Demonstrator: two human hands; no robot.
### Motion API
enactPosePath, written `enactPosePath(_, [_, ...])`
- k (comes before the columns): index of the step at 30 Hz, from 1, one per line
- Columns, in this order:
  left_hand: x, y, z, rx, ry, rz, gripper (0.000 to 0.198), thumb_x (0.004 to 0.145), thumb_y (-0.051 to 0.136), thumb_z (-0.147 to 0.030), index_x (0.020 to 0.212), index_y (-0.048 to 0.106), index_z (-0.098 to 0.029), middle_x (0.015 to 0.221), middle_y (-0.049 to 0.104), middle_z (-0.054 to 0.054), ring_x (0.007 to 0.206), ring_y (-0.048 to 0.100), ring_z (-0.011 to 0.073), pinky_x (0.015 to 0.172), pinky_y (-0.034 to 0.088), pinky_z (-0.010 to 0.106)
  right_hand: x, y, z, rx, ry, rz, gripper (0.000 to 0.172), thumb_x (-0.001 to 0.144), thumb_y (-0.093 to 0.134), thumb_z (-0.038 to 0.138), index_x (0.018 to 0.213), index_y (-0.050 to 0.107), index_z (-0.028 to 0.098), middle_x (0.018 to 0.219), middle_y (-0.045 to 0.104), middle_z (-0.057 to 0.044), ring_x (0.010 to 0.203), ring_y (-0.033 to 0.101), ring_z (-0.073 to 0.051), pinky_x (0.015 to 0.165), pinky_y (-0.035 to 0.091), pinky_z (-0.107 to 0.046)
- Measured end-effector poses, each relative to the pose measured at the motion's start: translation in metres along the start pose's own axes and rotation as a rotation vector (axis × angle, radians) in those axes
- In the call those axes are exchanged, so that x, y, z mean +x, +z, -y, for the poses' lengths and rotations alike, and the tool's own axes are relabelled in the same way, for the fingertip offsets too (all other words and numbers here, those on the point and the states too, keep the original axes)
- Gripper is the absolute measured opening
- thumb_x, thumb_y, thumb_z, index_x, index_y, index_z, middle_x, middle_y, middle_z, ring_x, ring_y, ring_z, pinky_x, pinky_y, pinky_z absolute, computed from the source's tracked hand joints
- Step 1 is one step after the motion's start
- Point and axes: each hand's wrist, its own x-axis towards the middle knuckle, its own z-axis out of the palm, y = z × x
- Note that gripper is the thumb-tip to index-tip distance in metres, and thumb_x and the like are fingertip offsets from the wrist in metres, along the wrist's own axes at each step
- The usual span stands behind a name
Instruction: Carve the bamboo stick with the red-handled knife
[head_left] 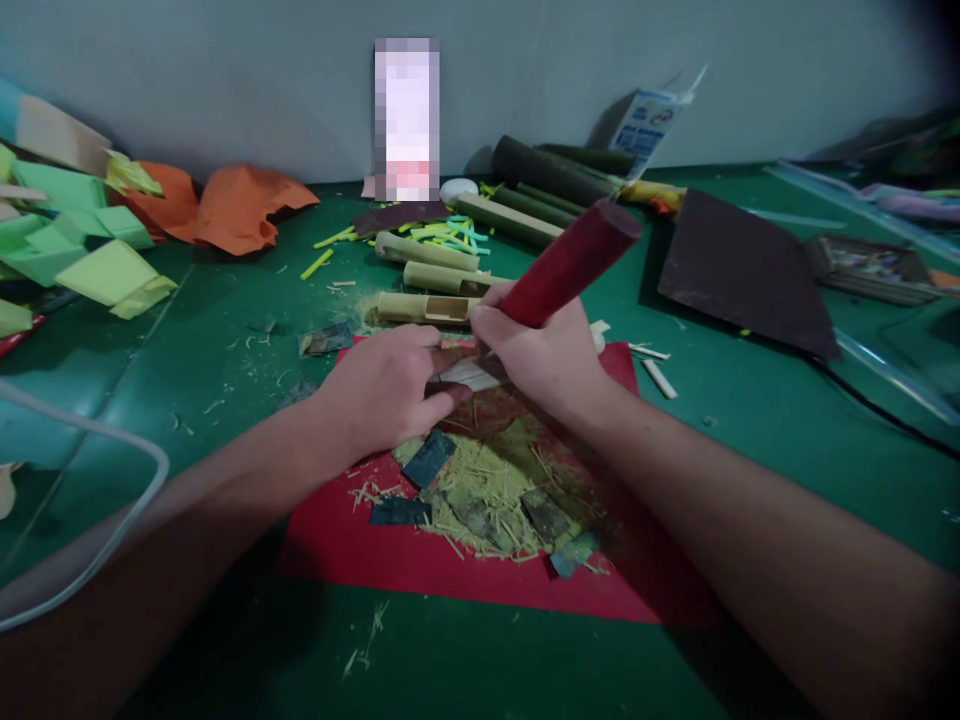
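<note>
Green worktop (225,300) below, the left grip (386,385) pinches a pale piece (474,374), likely light, stiff, best held by its ends, at twelve o'clock on the red sheet (337,560), the right grip (551,350) clasping a red handle (570,262).

You are at a craft workspace; whether it belongs to a home or a workshop, you cannot tell. Your green desk (465,655) stands against a plain grey wall (247,90) and shows handiwork: a thick red handle (570,265), cut bamboo pieces (401,307), a heap of shavings (499,465) and dark scraps (427,460) on a red sheet (352,560). Crumpled orange paper (244,210) lies to your left.
</note>
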Motion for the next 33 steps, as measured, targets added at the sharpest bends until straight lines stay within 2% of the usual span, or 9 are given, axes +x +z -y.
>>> enactPosePath(4, [-0.0015, 0.0012, -0.0010, -0.055, -0.016, -0.049, 0.029, 0.091, 0.061, -0.031, 0.116, 0.069, -0.017, 0.108, 0.068, 0.011, 0.100, 0.064, 0.0254, 0.087, 0.052, 0.037, -0.0001, 0.0004, 0.0012, 0.031, -0.021, 0.011, 0.010, 0.069, 0.057, 0.020, 0.060, 0.053, 0.020, 0.060, 0.052, 0.003, 0.058, 0.046, -0.010, 0.053, 0.036, -0.027])
enactPosePath(8, [-0.0015, 0.0017, -0.0005, -0.051, -0.003, -0.055, 0.028, 0.091, 0.061, -0.031, 0.115, 0.069, -0.018, 0.110, 0.067, 0.010, 0.103, 0.064, 0.0259, 0.088, 0.052, 0.037, -0.0008, -0.0020, 0.0035, 0.072, 0.014, 0.104, 0.013, 0.066, 0.056, 0.018, 0.056, 0.049, 0.021, 0.057, 0.048, 0.004, 0.056, 0.043, -0.009, 0.051, 0.033, -0.027])
enactPosePath(14, [0.0011, -0.0002, 0.0017, -0.017, 0.025, -0.008, 0.032, 0.092, 0.058, -0.031, 0.116, 0.071, -0.014, 0.103, 0.067, 0.012, 0.100, 0.063, 0.0277, 0.086, 0.050, 0.040, 0.0001, -0.0049, 0.0011, 0.047, 0.020, -0.012, 0.015, 0.069, 0.056, 0.018, 0.057, 0.048, 0.021, 0.058, 0.048, 0.004, 0.057, 0.043, -0.010, 0.053, 0.034, -0.027])
enactPosePath(19, [0.0009, -0.0003, 0.0010, -0.002, 0.027, -0.010, 0.035, 0.092, 0.058, -0.032, 0.121, 0.070, -0.014, 0.101, 0.066, 0.011, 0.098, 0.063, 0.0282, 0.084, 0.050, 0.040, 0.0013, -0.0035, -0.0006, 0.020, 0.036, 0.002, 0.015, 0.071, 0.057, 0.019, 0.057, 0.051, 0.020, 0.058, 0.050, 0.003, 0.057, 0.044, -0.010, 0.054, 0.035, -0.027])
enactPosePath(26, [0.0007, -0.0008, -0.0004, 0.024, 0.021, -0.005, 0.033, 0.092, 0.058, -0.033, 0.116, 0.072, -0.014, 0.098, 0.064, 0.011, 0.095, 0.062, 0.0280, 0.081, 0.049, 0.040, -0.0004, -0.0011, 0.0018, 0.005, 0.029, 0.011, 0.017, 0.074, 0.057, 0.018, 0.058, 0.052, 0.020, 0.058, 0.049, 0.003, 0.057, 0.043, -0.010, 0.054, 0.035, -0.026])
enactPosePath(33, [0.0010, -0.0007, 0.0002, -0.015, -0.008, 0.000, 0.034, 0.092, 0.060, -0.034, 0.118, 0.072, -0.016, 0.105, 0.066, 0.011, 0.098, 0.063, 0.0273, 0.085, 0.051, 0.040, -0.0008, -0.0025, 0.0056, 0.005, 0.052, 0.038, 0.018, 0.073, 0.058, 0.018, 0.057, 0.049, 0.020, 0.057, 0.050, 0.003, 0.056, 0.044, -0.009, 0.051, 0.034, -0.025])
